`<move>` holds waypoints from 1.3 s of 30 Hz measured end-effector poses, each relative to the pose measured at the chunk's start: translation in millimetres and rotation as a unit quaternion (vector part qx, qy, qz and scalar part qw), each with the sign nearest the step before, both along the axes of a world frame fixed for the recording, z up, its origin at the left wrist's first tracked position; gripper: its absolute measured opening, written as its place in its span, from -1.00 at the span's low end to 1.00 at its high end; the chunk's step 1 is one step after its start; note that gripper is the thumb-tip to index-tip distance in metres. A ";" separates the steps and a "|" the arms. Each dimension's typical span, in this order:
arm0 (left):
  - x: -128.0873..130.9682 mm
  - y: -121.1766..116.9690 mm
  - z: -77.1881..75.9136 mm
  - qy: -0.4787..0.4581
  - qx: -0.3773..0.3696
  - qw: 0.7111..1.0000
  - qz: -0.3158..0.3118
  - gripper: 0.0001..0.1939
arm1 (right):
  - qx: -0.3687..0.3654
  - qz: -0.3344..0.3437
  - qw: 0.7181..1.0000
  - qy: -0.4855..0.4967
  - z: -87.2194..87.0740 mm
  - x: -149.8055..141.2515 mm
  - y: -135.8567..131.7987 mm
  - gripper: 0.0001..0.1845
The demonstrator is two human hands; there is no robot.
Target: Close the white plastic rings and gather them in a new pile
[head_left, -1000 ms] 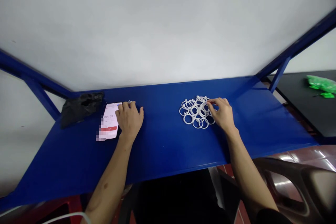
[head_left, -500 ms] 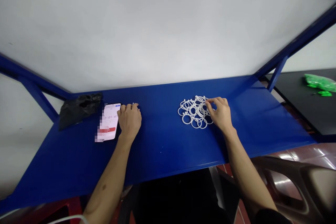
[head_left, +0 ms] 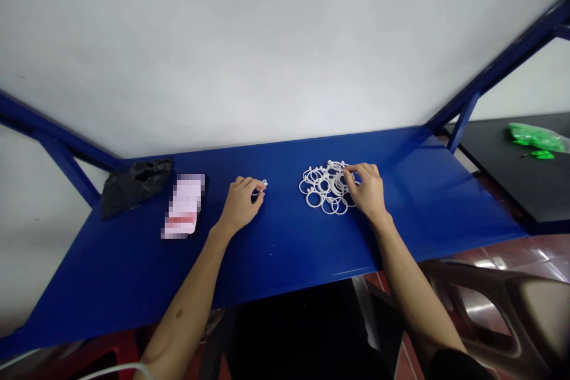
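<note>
A pile of several white plastic rings (head_left: 323,187) lies on the blue shelf (head_left: 285,237), right of the middle. My right hand (head_left: 367,193) rests at the pile's right edge, fingers curled and pinching at the rings. Left of the pile, my left hand (head_left: 240,205) pinches a single white ring (head_left: 262,185) between thumb and fingers, just above the shelf surface.
A phone (head_left: 183,212) lies face up left of my left hand. A crumpled black bag (head_left: 133,187) sits at the shelf's far left. Blue frame struts rise on both sides. A black table with green plastic pieces (head_left: 537,139) stands at the right; a dark chair (head_left: 494,309) below.
My left hand left the phone and slid right toward the pile, now pinching a white ring. My right hand stayed at the pile's edge.
</note>
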State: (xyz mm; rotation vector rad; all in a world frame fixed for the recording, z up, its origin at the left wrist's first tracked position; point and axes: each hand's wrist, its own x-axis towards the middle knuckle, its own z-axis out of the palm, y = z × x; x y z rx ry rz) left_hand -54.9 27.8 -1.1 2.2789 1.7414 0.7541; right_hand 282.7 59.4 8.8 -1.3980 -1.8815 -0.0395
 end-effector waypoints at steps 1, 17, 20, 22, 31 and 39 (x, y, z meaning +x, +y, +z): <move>-0.5 0.2 -1.7 0.003 -0.004 1.000 0.001 -0.94 | 0.000 0.001 1.000 0.000 0.0 -0.3 -0.1 -0.81; -2.2 3.8 -8.4 -0.001 -0.017 0.999 0.045 -0.66 | -0.010 0.012 1.000 0.017 -0.3 -2.9 -1.8 -0.82; -1.7 3.7 -7.7 0.006 -0.022 0.999 0.049 -0.68 | -0.011 0.011 1.000 0.020 0.7 -3.4 -2.3 -0.81; -1.3 3.6 -7.5 0.010 -0.022 0.999 0.049 -0.68 | -0.010 0.012 1.000 0.023 1.7 -4.0 -2.6 -0.81; 1.7 2.0 -5.8 0.057 -0.012 0.997 0.048 -0.63 | -0.006 0.018 1.000 0.025 4.2 -6.5 -4.4 -0.82; 4.4 0.6 -7.1 0.078 -0.003 0.995 0.053 -0.72 | -0.014 0.019 0.999 0.028 2.8 -5.7 -4.3 -0.82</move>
